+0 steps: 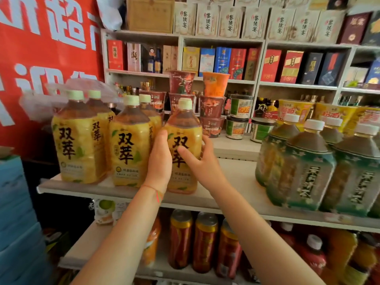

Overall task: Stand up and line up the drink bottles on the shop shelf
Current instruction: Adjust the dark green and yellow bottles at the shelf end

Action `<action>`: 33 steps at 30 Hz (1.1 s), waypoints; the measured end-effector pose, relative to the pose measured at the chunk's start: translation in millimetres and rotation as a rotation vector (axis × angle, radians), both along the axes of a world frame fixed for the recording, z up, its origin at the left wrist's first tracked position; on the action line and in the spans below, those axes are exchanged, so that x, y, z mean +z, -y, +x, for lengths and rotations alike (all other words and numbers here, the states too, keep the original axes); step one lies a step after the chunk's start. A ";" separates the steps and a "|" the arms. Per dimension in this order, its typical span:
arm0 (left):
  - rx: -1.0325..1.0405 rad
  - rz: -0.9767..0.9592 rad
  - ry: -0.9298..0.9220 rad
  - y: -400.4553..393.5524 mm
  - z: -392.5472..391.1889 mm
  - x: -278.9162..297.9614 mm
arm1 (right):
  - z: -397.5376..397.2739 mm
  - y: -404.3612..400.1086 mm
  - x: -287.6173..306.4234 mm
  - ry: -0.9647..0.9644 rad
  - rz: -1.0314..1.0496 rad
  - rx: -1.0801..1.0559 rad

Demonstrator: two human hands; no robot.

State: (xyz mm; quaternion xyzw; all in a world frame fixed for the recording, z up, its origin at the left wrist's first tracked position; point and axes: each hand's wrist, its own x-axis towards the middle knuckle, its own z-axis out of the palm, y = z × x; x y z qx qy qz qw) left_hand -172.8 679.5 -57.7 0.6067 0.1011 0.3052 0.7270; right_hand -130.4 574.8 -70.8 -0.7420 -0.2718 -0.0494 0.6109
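A yellow-labelled tea bottle with a pale green cap stands upright on the white shelf. My left hand wraps its left side and my right hand grips its right side, thumb across the label. Left of it stand more of the same yellow bottles, the nearest touching my left hand and another at the far left, with others behind them. On the right of the shelf several green-labelled tea bottles stand upright in a group.
Stacked instant-noodle cups stand on a ledge behind the bottles. Boxed goods fill the upper shelves. Cans and red bottles fill the shelf below. A red banner hangs at the left, blue packs below it.
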 end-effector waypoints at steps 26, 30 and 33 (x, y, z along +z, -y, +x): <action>-0.606 -0.080 -0.085 92.9 8.0 0.3 | -11.0 104.2 -1.0 -0.032 0.142 -0.297; -0.610 -0.108 -0.079 95.5 15.3 -0.9 | -18.4 112.7 1.1 -0.020 0.103 -0.297; -0.530 -0.135 -0.113 89.5 28.6 1.1 | -31.2 113.6 10.8 0.185 -0.029 -0.318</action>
